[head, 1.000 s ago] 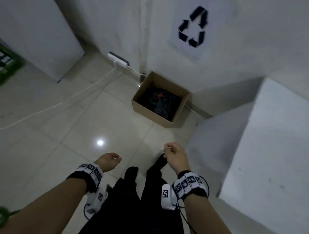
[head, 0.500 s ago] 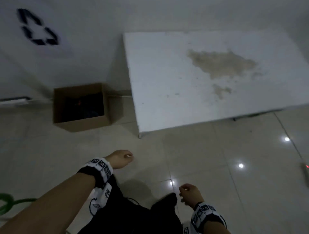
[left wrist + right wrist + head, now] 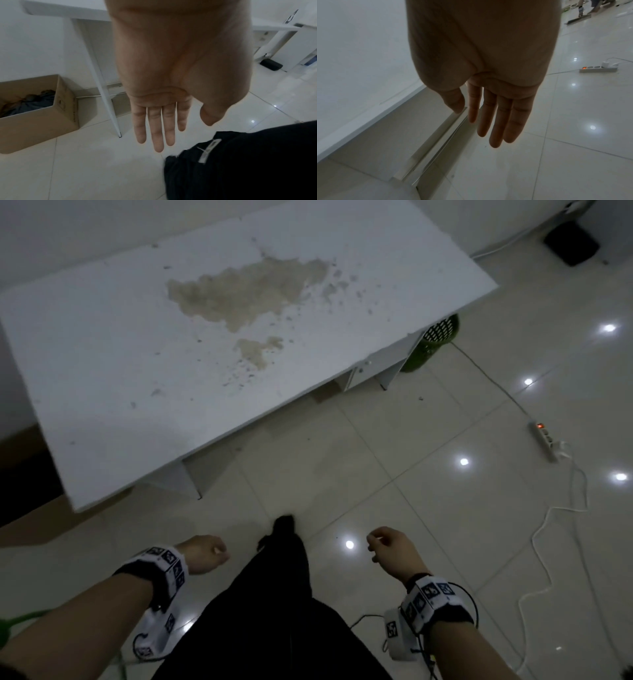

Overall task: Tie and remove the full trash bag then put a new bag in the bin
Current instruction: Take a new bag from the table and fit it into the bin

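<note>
Gone from head view: cardboard box (image 3: 34, 108); stained table (image 3: 191, 337) (white) ahead.

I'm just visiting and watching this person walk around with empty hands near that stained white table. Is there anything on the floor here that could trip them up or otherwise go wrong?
Possibly two things.

1. A white cable snakes loosely across the tiles from the power strip, close to the right hand; a foot could catch it.

2. The cardboard box with the dark tied bag sits off to the left, almost out of the head view, and both hands, including the left hand, hold nothing, so no new bag is ready.
</note>
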`<move>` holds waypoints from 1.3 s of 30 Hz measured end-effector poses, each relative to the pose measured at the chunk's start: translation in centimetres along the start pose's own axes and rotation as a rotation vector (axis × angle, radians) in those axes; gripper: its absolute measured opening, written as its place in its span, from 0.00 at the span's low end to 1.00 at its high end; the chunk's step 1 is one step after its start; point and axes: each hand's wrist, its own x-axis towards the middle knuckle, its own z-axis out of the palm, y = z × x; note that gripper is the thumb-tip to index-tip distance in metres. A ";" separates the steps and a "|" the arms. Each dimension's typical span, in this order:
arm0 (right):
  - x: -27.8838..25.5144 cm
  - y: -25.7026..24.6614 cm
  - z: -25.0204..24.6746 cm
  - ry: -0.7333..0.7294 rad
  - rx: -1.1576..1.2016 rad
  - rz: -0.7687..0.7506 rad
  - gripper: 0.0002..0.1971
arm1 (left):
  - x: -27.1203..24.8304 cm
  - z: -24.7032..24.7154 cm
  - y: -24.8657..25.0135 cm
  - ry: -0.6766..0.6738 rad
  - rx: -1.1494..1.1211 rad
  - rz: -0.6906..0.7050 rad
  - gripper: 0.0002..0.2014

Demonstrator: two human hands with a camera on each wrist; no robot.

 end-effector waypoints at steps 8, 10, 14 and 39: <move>9.6 2.4 -12.0 -0.058 -0.134 0.090 0.10 | 9.6 -8.6 15.1 0.049 -0.058 0.059 0.22; 10.5 3.1 -15.8 -0.114 -0.210 0.147 0.10 | 11.3 -11.2 20.1 0.067 -0.124 0.076 0.20; 14.5 4.6 -24.5 -0.119 -0.293 0.178 0.09 | 13.3 -17.9 30.8 0.179 -0.126 0.138 0.20; 50.1 -20.5 -38.7 -0.214 0.034 -0.500 0.10 | 16.2 -27.0 53.9 1.762 -0.630 0.214 0.11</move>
